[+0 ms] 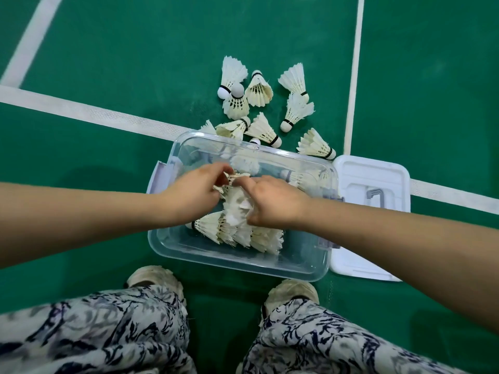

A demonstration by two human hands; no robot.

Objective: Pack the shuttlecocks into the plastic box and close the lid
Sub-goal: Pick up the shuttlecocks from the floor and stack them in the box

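Your left hand [194, 191] pinches a shuttlecock [237, 176]; your right hand [275, 202] grips the stack [237, 209] in the plastic box [237, 263]. They look light and breakable: hold the round tips.

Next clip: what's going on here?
A person crouches over a clear box on a green court floor. The left hand and right hand are both inside it, gripping shuttlecocks among others already packed. Loose shuttlecocks lie on the floor beyond the box, not yet packed. The lid is off, lying beside the box on its right.
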